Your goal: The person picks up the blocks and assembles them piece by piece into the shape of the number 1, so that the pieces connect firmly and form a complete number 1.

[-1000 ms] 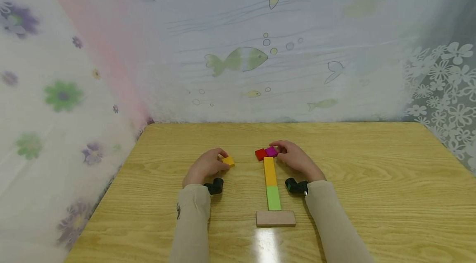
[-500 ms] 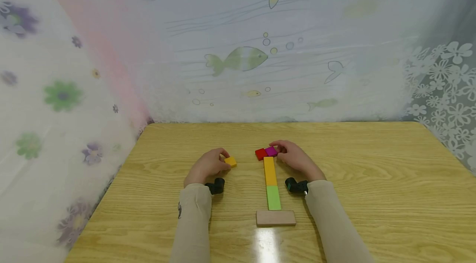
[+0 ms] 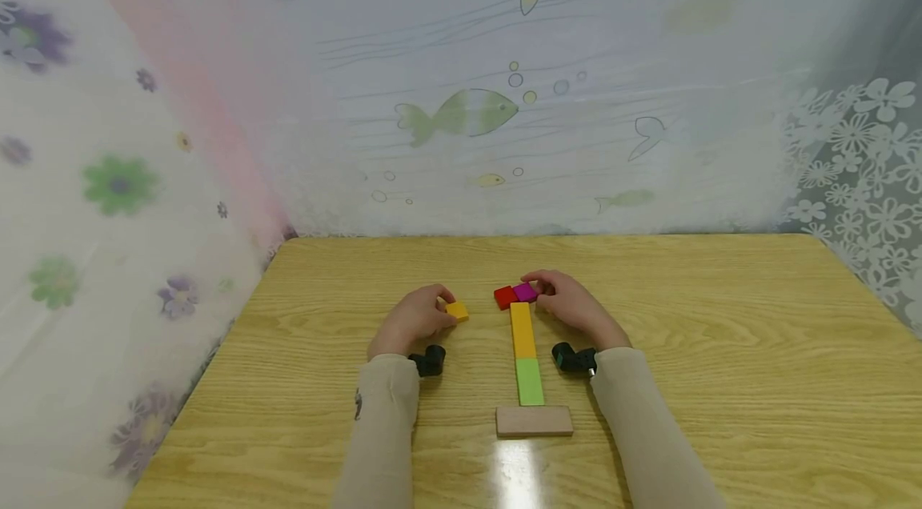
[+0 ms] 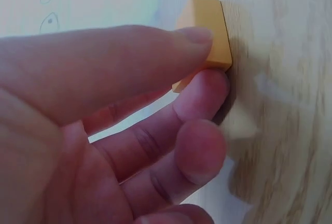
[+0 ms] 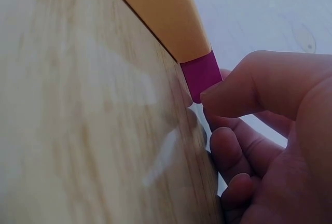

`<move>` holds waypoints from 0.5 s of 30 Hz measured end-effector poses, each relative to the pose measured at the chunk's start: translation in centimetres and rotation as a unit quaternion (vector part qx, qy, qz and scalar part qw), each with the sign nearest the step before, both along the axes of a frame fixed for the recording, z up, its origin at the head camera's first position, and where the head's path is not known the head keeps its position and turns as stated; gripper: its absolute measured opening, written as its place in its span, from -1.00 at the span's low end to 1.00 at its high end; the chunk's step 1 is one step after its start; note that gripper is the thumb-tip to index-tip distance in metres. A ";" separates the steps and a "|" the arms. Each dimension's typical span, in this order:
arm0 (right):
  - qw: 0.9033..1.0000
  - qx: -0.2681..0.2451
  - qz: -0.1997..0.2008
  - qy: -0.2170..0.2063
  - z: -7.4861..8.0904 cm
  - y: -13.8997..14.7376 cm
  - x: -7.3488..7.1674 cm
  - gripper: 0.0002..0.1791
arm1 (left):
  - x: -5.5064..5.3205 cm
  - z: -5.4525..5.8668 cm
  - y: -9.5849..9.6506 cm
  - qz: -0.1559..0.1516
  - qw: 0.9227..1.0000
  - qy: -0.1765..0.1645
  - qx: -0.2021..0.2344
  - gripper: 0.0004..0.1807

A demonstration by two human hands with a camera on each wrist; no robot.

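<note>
In the head view my left hand (image 3: 414, 320) pinches a small yellow square block (image 3: 457, 312) against the table, left of the other blocks. The left wrist view shows the thumb on one face of this yellow block (image 4: 215, 22), with the other fingers curled below it. My right hand (image 3: 574, 307) pinches a small magenta block (image 3: 525, 292) between thumb and fingers; in the right wrist view the thumb presses on the magenta block (image 5: 201, 76). A red block (image 3: 506, 298) lies against the magenta one's left side.
A long orange block (image 3: 522, 331) runs from below the red and magenta pair to a green block (image 3: 530, 382). Crosswise below lies a plain wooden block (image 3: 535, 422). The wood-grain table (image 3: 727, 349) meets a fish-patterned curtain (image 3: 461, 173) behind.
My left hand has slid the yellow block a short way right, closer to the red block. My right hand and the other blocks stay in place.
</note>
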State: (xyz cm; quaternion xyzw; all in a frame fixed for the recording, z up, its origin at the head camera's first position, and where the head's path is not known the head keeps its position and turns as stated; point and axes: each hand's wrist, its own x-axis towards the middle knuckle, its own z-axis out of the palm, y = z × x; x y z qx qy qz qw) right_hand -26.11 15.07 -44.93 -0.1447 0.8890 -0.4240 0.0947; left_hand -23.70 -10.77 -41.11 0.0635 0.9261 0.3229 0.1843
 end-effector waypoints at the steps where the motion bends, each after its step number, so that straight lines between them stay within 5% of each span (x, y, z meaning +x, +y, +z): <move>1: 1.000 0.000 0.001 0.000 0.0 0.0 0.0 -0.58 | 0.0 0.0 0.1 0.000 1.000 0.003 -0.005 -0.67; 15: 1.000 -0.004 0.007 -0.002 0.1 0.1 0.0 -0.58 | 0.0 -0.4 2.0 0.005 0.999 0.031 -0.031 -0.70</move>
